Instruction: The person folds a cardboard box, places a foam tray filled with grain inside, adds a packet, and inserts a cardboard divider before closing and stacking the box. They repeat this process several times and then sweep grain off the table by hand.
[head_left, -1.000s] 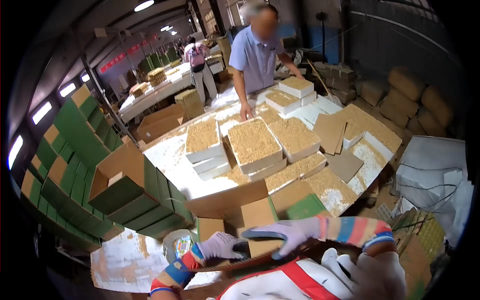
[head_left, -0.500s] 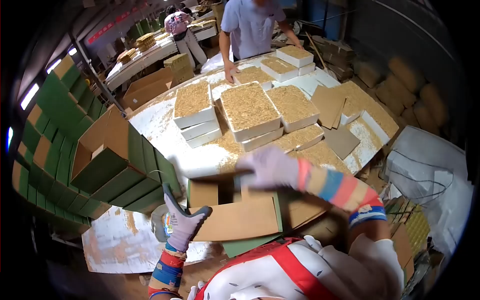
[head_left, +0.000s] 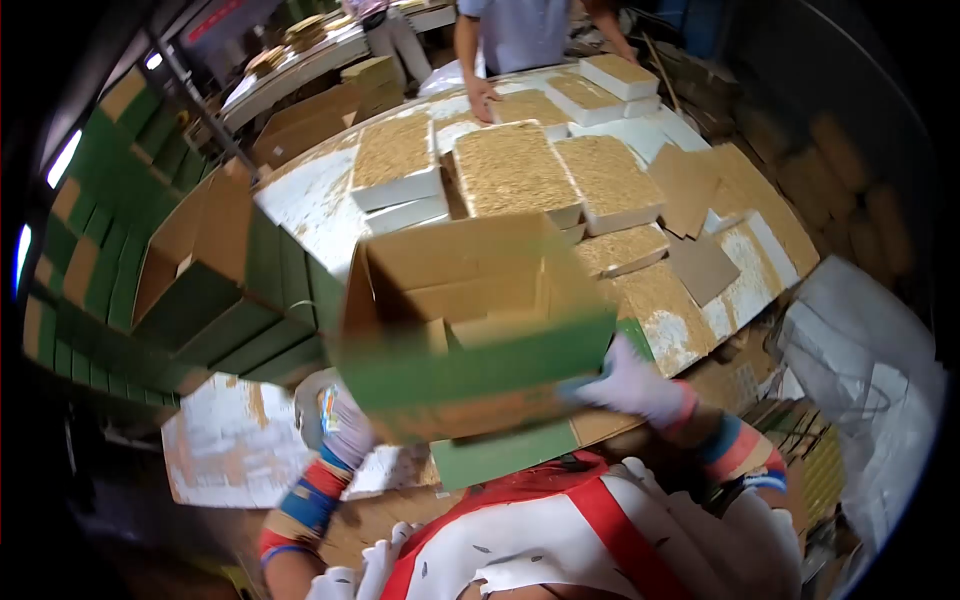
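Note:
A green-and-brown cardboard box (head_left: 480, 365), its top open and a folded piece inside, is held tilted in front of me, slightly blurred. My right hand (head_left: 635, 385), in a pale glove with dark fingertips, grips its lower right side. At the lower left corner is my left hand (head_left: 352, 432), its fingers mostly hidden by the box. Beside the left hand a roll of tape (head_left: 316, 408) shows partly. Below the box lies a flat green cardboard piece (head_left: 508, 455). Beyond it stand white trays topped with golden-brown loose material, one of them a large tray (head_left: 512, 170) near the middle.
Stacked green cartons (head_left: 90, 280) rise on the left, with an open carton (head_left: 205, 255) nearer. Flat cardboard sheets (head_left: 685, 190) lie on the white table (head_left: 300, 225). Across it, a person in a light-blue shirt (head_left: 525, 35) has hands near the trays. Plastic sheeting (head_left: 850, 340) hangs at right.
The cardboard box has been raised and turned so its open top shows. My right hand has moved down and right to its side; my left hand has gone from its front to the lower left corner.

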